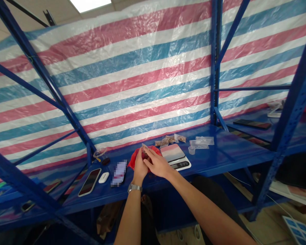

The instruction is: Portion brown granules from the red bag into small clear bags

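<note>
Left hand [140,166] and right hand [159,164] meet over a red plastic bag [156,150] on a blue metal shelf [228,149]. The left hand stands up on its side, with the arm coming up from below and a silver watch [134,188] on the wrist. The right arm comes in from the lower right, and that hand lies low and bent, with its fingers [150,153] reaching over to the left hand. A small pale packet [144,146] pokes up right at the left fingertips. The fingers cover most of it, so you cannot tell if it is pinched, or by which hand. The hands hide much of the bag, and only red bits show around them. Just to the right sits a white kitchen scale [175,157] with a shiny top. Behind it lie small clear bags of brown bits [169,139], then a little clear cup [191,150] and flat clear bags [201,141]. To the left lie a phone [89,182], a white earbud case [103,177] and a blurred thing [119,173] too blocky to make out. A striped plastic sheet [117,75] hangs behind the shelf.
</note>
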`<action>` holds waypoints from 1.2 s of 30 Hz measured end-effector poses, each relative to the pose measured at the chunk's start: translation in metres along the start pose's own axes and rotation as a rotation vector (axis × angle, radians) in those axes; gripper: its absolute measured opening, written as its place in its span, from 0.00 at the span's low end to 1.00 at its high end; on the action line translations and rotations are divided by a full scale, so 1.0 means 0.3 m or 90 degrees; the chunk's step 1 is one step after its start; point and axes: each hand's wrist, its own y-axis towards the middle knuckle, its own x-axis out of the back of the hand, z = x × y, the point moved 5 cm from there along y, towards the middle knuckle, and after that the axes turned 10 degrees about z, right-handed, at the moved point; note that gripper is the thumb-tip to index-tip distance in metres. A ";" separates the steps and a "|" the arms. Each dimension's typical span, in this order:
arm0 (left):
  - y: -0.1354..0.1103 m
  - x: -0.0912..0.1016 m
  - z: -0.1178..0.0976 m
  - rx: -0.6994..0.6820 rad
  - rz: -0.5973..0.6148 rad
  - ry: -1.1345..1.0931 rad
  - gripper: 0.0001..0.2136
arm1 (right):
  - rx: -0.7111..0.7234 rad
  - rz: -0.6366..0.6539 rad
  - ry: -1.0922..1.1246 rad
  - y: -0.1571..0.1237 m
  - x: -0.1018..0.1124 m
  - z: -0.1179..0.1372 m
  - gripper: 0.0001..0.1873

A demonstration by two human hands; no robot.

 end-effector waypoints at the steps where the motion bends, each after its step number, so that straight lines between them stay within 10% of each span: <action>1: 0.003 0.002 -0.006 -0.007 0.007 0.020 0.27 | 0.006 0.003 -0.003 -0.001 0.006 0.008 0.37; 36: -0.002 0.022 -0.062 0.115 -0.010 0.115 0.25 | 0.051 0.014 -0.082 -0.038 0.052 0.024 0.30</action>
